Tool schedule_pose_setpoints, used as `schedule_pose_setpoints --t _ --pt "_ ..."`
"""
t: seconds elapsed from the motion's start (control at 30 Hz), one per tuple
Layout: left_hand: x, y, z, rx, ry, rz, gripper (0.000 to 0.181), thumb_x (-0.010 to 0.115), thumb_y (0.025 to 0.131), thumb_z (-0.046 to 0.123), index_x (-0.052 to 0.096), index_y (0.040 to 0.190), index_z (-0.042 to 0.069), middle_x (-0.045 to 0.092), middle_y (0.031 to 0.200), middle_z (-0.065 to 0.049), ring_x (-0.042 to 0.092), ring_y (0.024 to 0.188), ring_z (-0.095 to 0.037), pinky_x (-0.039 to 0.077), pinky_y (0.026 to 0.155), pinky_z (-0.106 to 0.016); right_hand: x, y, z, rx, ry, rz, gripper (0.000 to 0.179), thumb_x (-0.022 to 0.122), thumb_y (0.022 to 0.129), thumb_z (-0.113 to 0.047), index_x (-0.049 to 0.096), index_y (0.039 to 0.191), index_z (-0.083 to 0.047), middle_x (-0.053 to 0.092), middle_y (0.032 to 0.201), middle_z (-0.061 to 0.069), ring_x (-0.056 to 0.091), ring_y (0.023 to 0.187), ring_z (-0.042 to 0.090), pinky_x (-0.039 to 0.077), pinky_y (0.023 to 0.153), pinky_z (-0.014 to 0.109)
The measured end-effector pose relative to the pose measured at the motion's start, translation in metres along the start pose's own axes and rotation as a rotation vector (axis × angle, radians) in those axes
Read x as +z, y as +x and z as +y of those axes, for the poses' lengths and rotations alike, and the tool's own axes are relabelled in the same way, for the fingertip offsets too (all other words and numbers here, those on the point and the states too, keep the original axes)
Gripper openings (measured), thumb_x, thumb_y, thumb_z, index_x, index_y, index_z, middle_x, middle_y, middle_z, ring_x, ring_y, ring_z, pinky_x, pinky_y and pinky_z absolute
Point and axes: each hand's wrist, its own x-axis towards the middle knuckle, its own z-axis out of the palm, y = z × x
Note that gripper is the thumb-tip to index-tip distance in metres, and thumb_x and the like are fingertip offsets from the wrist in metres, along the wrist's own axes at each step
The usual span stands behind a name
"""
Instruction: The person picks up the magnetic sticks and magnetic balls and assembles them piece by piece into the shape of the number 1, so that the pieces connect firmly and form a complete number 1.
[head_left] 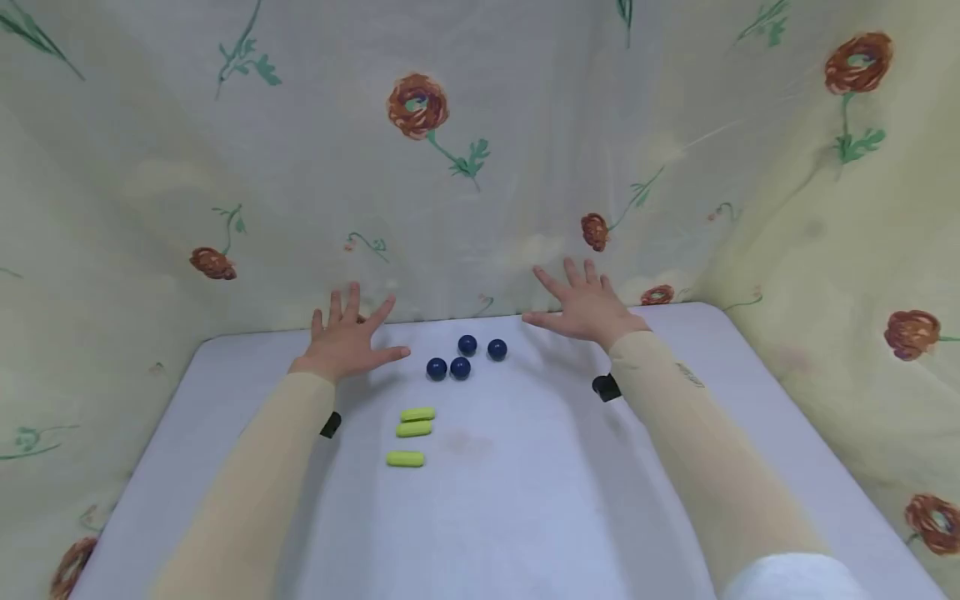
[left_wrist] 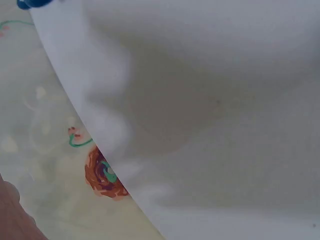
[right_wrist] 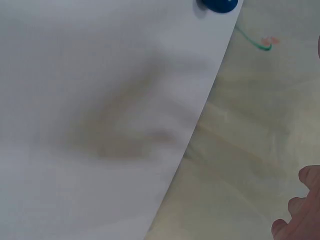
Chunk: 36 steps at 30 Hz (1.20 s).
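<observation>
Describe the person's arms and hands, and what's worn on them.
The left hand and right hand are bare, with no gloves or rings in sight. Both arms wear long, close-fitting beige sleeves: the left sleeve is plain, while the right sleeve has small dark print and white fabric further up. A small black piece shows under each wrist.

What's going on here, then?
A person is holding both bare hands, left hand and right hand, out near the far edge of a white table, fingers spread and gripping nothing. Four dark blue balls sit on the table between them. Three yellow-green rods lie closer to the person: two close together, the third a little apart. Behind hangs a flower-patterned cloth.
</observation>
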Motion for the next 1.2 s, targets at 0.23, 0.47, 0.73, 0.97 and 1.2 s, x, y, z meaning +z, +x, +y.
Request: schedule_pose_setpoints --t 0.23,0.47,0.73,0.97,1.2 --pt "0.008 -0.014 0.002 0.076 0.014 0.025 0.096 0.045 0.081 0.085 0.009 0.158 0.039 -0.014 0.162 -0.019 -0.015 0.145 -0.044 0.001 0.111 -0.066 0.011 -0.010 -0.004 -0.079 0.020 0.008 0.097 0.040 0.083 -0.085 0.007 0.159 -0.034 0.004 0.162 0.024 0.004 0.145 0.051 0.009 0.113 0.062" --pt "0.018 -0.027 0.004 0.124 0.016 0.049 0.095 0.046 0.082 0.083 0.011 0.158 0.039 -0.008 0.163 -0.017 -0.008 0.148 -0.041 0.007 0.112 -0.064 0.032 -0.021 -0.002 -0.075 0.092 0.008 0.094 0.041 0.084 -0.083 0.008 0.158 -0.037 0.012 0.161 0.022 0.016 0.145 0.045 0.020 0.110 0.062" --pt "0.027 -0.050 -0.001 0.128 -0.064 0.084 0.088 0.050 0.086 0.076 0.023 0.158 0.033 0.009 0.163 -0.016 0.005 0.148 -0.040 0.016 0.108 -0.067 0.053 -0.023 -0.015 -0.069 0.154 0.018 0.086 0.055 0.089 -0.069 0.017 0.158 -0.035 0.024 0.159 0.017 0.025 0.142 0.044 0.025 0.108 0.064" --pt "0.039 -0.080 0.000 0.137 -0.196 0.113 0.085 0.056 0.085 0.073 0.032 0.155 0.032 0.036 0.154 -0.013 0.034 0.138 -0.039 0.034 0.104 -0.060 0.073 -0.020 -0.026 -0.119 0.198 0.044 0.078 0.058 0.092 -0.061 0.028 0.157 -0.030 0.036 0.152 0.017 0.035 0.137 0.040 0.028 0.109 0.059" --pt "0.048 -0.108 0.004 0.123 -0.366 0.117 0.079 0.064 0.083 0.069 0.042 0.150 0.033 0.047 0.142 -0.007 0.046 0.126 -0.030 0.042 0.099 -0.052 0.092 -0.017 -0.037 -0.137 0.283 0.066 0.071 0.059 0.095 -0.055 0.032 0.155 -0.029 0.039 0.149 0.015 0.038 0.135 0.036 0.031 0.108 0.055"
